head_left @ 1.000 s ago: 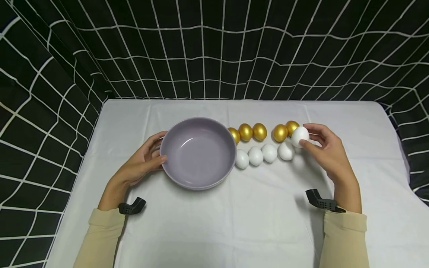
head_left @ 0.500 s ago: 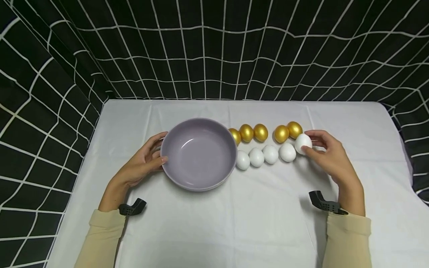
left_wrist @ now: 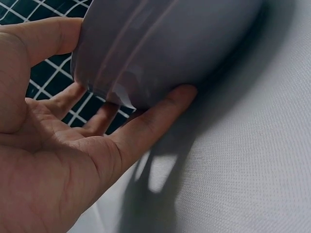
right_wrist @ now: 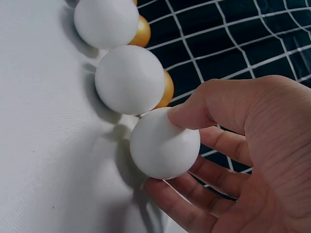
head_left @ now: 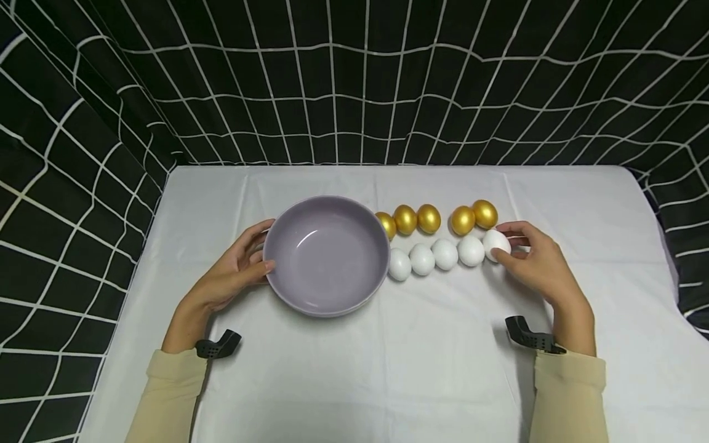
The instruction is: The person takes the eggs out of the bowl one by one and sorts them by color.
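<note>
My left hand (head_left: pixel 238 267) holds the lilac bowl (head_left: pixel 327 255) at its left side, thumb at the rim. In the left wrist view its fingers spread along the outer wall of the bowl (left_wrist: pixel 160 43). Inside, the bowl holds nothing. At the right end of a row of white eggs, my right hand (head_left: pixel 534 258) pinches a white egg (head_left: pixel 495 245) between thumb and fingers. Seen from the right wrist, this egg (right_wrist: pixel 165 145) sits close beside another white egg (right_wrist: pixel 130 80). The neighbouring white egg (head_left: pixel 471 251) lies just left of it in the head view.
Behind the white row lie several gold eggs, among them a gold egg (head_left: pixel 485 214) near my right fingers and a gold egg (head_left: pixel 429 218) farther left. The bowl's right rim partly hides the leftmost eggs. Black netted cloth (head_left: pixel 354 80) rises behind the white-covered table (head_left: pixel 354 375).
My right hand has brought the white egg down and toward me, from in front of a gold egg to the end of the white row. The left hand and bowl stay in place.
</note>
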Demonstrator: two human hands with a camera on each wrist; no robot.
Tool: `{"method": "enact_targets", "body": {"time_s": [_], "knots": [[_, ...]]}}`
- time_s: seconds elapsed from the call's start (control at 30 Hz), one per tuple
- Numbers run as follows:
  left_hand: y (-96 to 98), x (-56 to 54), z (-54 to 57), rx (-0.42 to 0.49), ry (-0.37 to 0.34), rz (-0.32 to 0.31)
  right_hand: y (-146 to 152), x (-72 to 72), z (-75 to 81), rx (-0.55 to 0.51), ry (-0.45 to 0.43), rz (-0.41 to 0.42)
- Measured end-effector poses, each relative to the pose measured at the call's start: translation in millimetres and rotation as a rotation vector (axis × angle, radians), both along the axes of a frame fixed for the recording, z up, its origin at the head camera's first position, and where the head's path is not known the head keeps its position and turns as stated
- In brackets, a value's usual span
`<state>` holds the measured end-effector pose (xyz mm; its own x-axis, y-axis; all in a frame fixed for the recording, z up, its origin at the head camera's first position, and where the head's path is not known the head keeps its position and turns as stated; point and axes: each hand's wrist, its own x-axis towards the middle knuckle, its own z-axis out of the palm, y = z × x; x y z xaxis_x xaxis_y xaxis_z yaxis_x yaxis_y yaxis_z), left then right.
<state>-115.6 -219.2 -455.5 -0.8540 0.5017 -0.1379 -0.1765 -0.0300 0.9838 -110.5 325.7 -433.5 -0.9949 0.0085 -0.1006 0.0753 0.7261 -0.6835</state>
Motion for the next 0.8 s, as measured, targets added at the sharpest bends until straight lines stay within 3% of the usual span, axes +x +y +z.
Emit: {"method": "enact_targets", "body": {"time_s": [0.37,0.8], "knots": [[-1.8,1.3,3.4,-0.021,0.005,-0.006,-10.3,1.6,-1.8,0.007,0.024,0.047],[-0.4,0.8,0.9,0.003,0.0,-0.009,-6.0,5.0,5.8,0.019,0.084,-0.002]]}}
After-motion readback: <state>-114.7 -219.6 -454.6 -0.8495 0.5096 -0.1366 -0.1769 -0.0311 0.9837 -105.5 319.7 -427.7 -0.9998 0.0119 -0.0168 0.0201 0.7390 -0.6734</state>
